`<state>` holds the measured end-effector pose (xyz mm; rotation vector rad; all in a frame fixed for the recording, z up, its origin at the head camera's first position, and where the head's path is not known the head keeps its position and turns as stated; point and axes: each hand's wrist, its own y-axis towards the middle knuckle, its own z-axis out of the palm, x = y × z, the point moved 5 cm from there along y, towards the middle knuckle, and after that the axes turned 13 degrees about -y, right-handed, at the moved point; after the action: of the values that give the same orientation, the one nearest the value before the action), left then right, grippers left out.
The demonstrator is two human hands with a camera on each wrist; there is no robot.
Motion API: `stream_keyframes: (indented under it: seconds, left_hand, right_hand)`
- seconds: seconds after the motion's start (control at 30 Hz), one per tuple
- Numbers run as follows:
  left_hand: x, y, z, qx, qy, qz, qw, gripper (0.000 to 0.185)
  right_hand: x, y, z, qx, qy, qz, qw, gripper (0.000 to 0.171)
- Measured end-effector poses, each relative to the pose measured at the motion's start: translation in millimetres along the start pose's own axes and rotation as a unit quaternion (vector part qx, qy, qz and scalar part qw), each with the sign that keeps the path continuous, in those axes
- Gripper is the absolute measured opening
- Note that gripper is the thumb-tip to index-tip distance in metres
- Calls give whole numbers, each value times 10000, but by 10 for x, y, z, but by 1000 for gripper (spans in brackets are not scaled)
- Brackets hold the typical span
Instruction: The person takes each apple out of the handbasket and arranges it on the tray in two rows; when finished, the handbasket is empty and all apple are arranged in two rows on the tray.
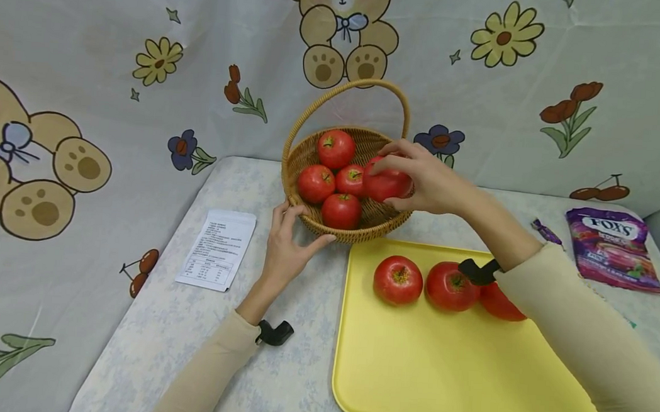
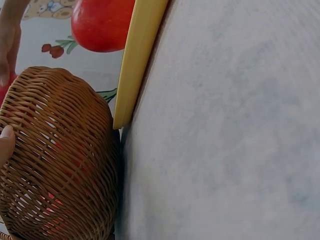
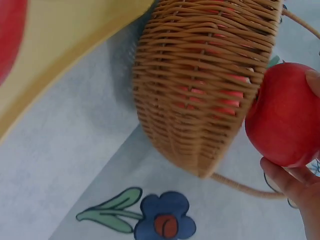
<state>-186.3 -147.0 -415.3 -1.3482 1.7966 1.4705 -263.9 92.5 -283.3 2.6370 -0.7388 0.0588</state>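
A wicker basket (image 1: 356,235) with an arched handle stands at the back of the table, several red apples (image 1: 316,184) inside it. My left hand (image 1: 286,250) grips its near left rim, fingers at the edge and thumb along the outer side. Over the basket's right part, my right hand (image 1: 430,182) holds another red apple (image 1: 385,181) between thumb and fingers. In the right wrist view this apple (image 3: 282,120) is at the rim; whether it touches the apples inside cannot be seen. The woven side (image 2: 60,145) fills much of the left wrist view.
A yellow tray (image 1: 439,370) lies in front of the basket, with three red apples (image 1: 398,281) along its far side, one partly behind my right forearm. A white printed packet (image 1: 217,249) lies left. Far right are a purple candy bag (image 1: 613,248) and a wrapped candy (image 1: 546,231).
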Motion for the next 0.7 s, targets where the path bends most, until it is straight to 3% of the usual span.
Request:
stream_keyframes:
  seconds: [0.13, 0.33, 0.53, 0.7]
  left_hand:
    - [3, -1, 6, 7, -41, 15, 10000, 63]
    - [0, 6, 2, -14, -18, 0, 10000, 62]
    - [-15, 13, -6, -9, -5, -19, 10000, 62]
    - [-12, 2, 7, -16, -36, -39, 10000, 61]
  right_hand:
    - [-41, -268, -168, -292, -130, 90, 9994, 53]
    - [-58, -817, -353, -339, -532, 605, 9962, 60]
    - [-69, -1420, -411, -264, -729, 1339, 9880, 65]
    - [-65, -1902, -428, -452, -826, 1680, 9813, 71]
